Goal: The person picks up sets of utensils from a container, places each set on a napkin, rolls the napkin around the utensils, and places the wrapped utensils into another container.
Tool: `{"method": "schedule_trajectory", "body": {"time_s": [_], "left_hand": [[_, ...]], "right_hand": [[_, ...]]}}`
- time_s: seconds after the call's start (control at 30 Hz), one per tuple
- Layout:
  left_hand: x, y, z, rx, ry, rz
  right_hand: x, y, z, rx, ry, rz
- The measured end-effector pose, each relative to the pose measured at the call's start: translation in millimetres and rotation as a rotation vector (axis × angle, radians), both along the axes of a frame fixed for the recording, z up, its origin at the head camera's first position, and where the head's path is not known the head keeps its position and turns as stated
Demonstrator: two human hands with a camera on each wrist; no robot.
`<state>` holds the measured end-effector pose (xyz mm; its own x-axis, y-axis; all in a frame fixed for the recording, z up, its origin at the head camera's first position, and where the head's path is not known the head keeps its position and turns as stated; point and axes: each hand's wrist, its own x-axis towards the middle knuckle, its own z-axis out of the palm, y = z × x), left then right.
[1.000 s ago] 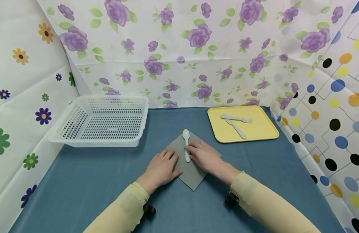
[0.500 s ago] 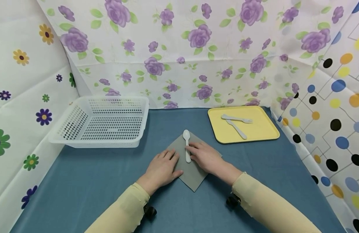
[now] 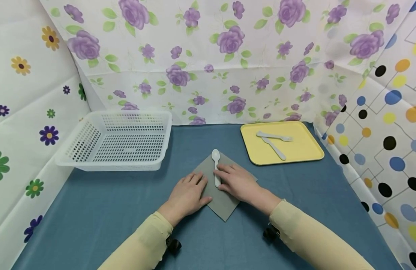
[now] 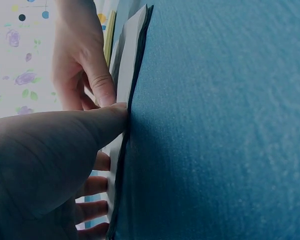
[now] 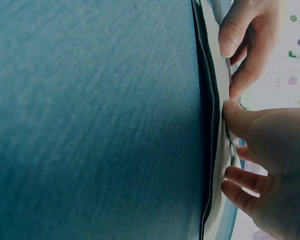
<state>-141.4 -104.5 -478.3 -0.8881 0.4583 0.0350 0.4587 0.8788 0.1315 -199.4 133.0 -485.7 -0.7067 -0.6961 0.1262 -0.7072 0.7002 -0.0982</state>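
Note:
A white spoon (image 3: 216, 154) lies lengthwise, bowl away from me, on a grey folded napkin (image 3: 224, 207) set as a diamond. My left hand (image 3: 185, 195) rests on the napkin's left side, fingers extended and thumb at the lower left edge. From the right, my right hand (image 3: 239, 182) touches the spoon's handle with a fingertip, its thumb near the handle's end. The left wrist view shows the left thumb on the edge of the layered napkin (image 4: 135, 45); in the right wrist view the right thumb touches the napkin (image 5: 217, 65).
A white perforated basket (image 3: 114, 165) stands at the back left. On the yellow tray (image 3: 305, 146) at the back right, a light grey fork (image 3: 275, 137) crosses a knife (image 3: 274, 149). Patterned cloths hang behind and at both sides of the blue-covered table (image 3: 110, 210).
My right thumb has shifted slightly toward the near end of the spoon's handle. The left hand, napkin and spoon have hardly moved.

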Motion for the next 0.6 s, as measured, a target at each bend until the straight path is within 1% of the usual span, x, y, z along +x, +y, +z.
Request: {"method": "schedule_trajectory", "body": {"time_s": [0.13, 0.37, 0.6], "left_hand": [[-0.3, 0.0, 0.8, -0.002, 0.006, -0.002], [-0.5, -0.2, 0.1, 0.0, 0.014, -0.005], [-0.2, -0.3, 0.7, 0.0, 0.012, -0.006]], "right_hand": [[-0.4, -1.7, -0.1, -0.009, 0.002, -0.009], [-0.2, -3.1, -0.4, -0.007, 0.032, -0.011], [-0.1, -3.0, -0.1, -0.008, 0.023, -0.014]]}}
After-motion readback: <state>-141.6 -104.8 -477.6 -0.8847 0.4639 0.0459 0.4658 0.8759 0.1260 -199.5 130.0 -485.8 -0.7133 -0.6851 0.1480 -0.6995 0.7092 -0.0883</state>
